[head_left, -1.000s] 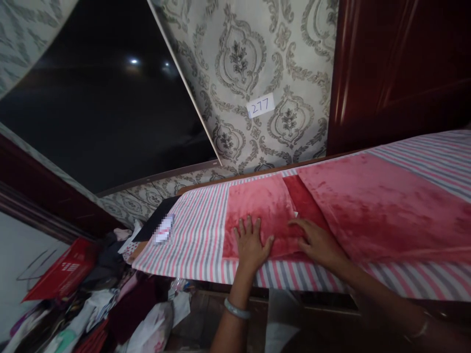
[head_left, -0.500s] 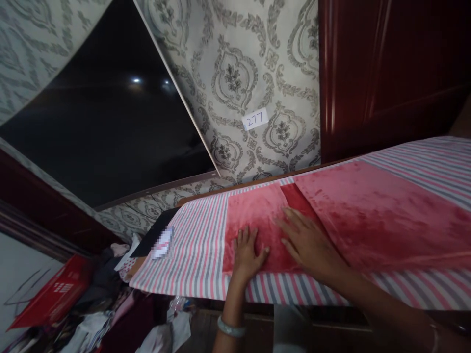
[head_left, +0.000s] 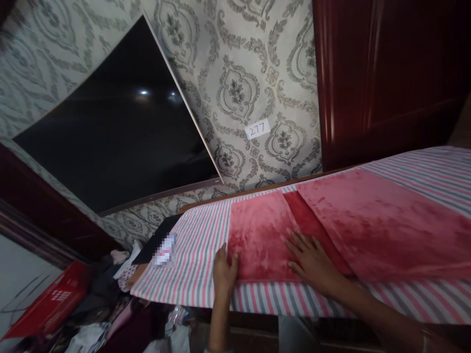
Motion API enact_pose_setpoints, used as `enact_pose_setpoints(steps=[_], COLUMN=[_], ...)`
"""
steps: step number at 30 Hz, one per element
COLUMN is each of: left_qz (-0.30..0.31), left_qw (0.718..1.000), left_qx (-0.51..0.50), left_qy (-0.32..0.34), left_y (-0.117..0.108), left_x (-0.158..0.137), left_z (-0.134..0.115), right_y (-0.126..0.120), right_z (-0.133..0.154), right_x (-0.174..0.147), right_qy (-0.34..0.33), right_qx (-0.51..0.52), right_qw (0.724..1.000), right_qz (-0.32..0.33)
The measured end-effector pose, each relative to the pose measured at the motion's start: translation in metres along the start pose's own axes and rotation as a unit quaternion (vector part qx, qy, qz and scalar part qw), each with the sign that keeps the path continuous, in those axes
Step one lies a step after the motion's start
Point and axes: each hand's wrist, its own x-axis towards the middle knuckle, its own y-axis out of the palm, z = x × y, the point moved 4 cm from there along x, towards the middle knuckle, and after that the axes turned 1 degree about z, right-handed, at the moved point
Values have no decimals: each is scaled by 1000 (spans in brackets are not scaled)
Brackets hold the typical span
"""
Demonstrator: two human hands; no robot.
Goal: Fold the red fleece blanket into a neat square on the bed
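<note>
A red plush cloth [head_left: 263, 223] lies flat and folded, with a darker red strip [head_left: 309, 218] showing between its smaller left panel and a wide right panel [head_left: 386, 220]. My left hand [head_left: 225, 272] is at the left edge of the cloth, fingers pointing away from me and thumb apart from them; it holds nothing that I can see. Flat on the left panel, beside the darker strip, rests my right hand [head_left: 312, 262] with its fingers spread. Beneath the cloth is a striped pink, grey and white cover [head_left: 187, 260].
A dark television screen [head_left: 136, 132] hangs at the back left on the patterned wall. A paper marked 277 [head_left: 257, 129] is stuck there. Dark red wooden panelling [head_left: 368, 83] stands at the back right. A red bag [head_left: 51, 299] and piled clothes are on the lower left.
My left hand has moved left from the cloth's surface to its left edge. My right hand stays on the left panel, slightly lower in view. The camera view has shifted a little.
</note>
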Motion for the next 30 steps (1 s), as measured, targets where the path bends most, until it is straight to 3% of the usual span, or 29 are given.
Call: enact_pose_setpoints(steps=[3,5,8,11,14,16,21,23,26,30], left_qz=[34,57,73,53,54,54,82,103,111,100], left_qw=[989,973,937,913,908,904,878,875,886,908], left_qx=[-102,-184,-312,-388,-409,-418,-400,-390,-388,-375], left_qy=[-98,-129,-140,-112,-68,-78,-248,-269,-229,-157], left_y=[-8,-8,-5,-8,-11,-10,9,16,20,17], left_x=[0,-2,-5,-5,3,16,68,88,112,139], left_z=[25,29,16,-11,-35,-39,-21,-23,-42,-85], right_y=[-15,-17,-6,12,18,13,-11,-18,-28,-50], right_z=[32,62,104,128,130,123,109,109,110,103], right_x=[3,6,11,21,35,43,49,47,48,53], right_qy=[-41,-83,-107,-92,-95,-118,-132,-128,-120,-97], right_qx=[55,104,153,164,191,232,303,317,338,384], right_qw=[997,989,978,980,977,965,942,938,932,913], right_qz=[30,65,95,60,-5,-28,-50,-58,-62,-92])
